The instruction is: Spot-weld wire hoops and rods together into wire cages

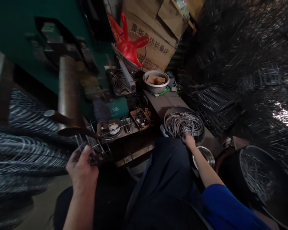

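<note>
At the far left, beyond our left fingers, lie blurred stacks of wire grids [26, 150]; above them stands the green machine [38, 38] with its brown cylinder [68, 92] coming down just over the fingertips. Our left hand [83, 167] is closed around the near edge of a small wire frame [93, 147]; the thumb lies on top and the fingers curl below, so the frame rests under the cylinder, just ahead of the knuckles. We judge that the danger is here: the fingertips are very near the pressing part, and if the frame slips or tilts, the wires could lie wrong or a finger could be caught.

To the right of these fingers there is a small dish [112, 129] with pale pieces, then a tray [141, 118] of small parts; behind them a fan grille [120, 83], a metal bowl [156, 81], a red bag [129, 44] and cardboard boxes [153, 41].

Our right hand [188, 140] reaches into the round basin [184, 124] of bent wires; the fingers point down among the wires, but we cannot tell if they are pinching one; loose wires could tangle and come out together. Just beside the wrist sits a steel cup [205, 156]; further right a dark tub [261, 175] of wire pieces, and heaps of wire racks [242, 80] crowd that side.
</note>
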`<state>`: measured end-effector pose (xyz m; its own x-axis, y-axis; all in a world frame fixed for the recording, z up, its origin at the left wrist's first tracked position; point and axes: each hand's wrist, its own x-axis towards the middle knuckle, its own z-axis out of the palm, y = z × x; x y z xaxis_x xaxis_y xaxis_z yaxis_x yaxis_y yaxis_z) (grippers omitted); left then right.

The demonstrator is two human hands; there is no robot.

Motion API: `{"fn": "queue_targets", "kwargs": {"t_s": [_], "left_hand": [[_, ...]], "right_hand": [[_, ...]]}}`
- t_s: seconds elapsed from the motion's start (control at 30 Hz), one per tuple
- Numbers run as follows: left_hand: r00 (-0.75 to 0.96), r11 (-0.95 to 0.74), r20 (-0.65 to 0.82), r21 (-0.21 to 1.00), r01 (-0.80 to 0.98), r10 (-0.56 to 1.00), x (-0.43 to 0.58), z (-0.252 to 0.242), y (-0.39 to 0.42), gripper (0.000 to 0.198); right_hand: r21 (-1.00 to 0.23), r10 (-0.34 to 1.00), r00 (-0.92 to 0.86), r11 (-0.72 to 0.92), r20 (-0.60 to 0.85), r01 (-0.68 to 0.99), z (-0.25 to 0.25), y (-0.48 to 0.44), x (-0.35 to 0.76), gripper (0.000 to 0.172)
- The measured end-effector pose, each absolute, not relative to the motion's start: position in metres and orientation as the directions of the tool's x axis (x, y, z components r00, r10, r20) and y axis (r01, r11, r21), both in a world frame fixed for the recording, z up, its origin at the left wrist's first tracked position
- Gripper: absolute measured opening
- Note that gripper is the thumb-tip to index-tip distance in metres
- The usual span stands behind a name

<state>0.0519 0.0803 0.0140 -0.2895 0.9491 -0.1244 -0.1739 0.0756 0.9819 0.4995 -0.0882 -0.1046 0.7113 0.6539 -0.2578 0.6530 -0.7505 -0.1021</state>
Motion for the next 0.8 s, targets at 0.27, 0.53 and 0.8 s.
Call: {"fn": "queue_targets", "kwargs": {"t_s": [0.27, 0.53, 0.8], "left_hand": [[-0.322, 0.061, -0.141, 0.967, -0.247, 0.936, 0.046, 0.017, 0.05, 0.043], [-0.246, 0.041, -0.096, 0.975, -0.219, 0.965, 0.039, 0.003, 0.022, 0.049], [-0.222, 0.064, -0.147, 0.937, -0.344, 0.964, 0.037, 0.004, 0.009, 0.053]], "right_hand": [[-0.127, 0.494, 0.87, -0.862, 0.004, 0.49, 0.007, -0.061, 0.525, 0.029], [-0.44, 0.701, 0.577, -0.399, 0.419, 0.805, 0.073, -0.006, 0.487, 0.03], [-0.886, 0.937, 0.181, 0.203, 0.299, 0.416, 0.047, 0.058, 0.303, 0.053]]}}
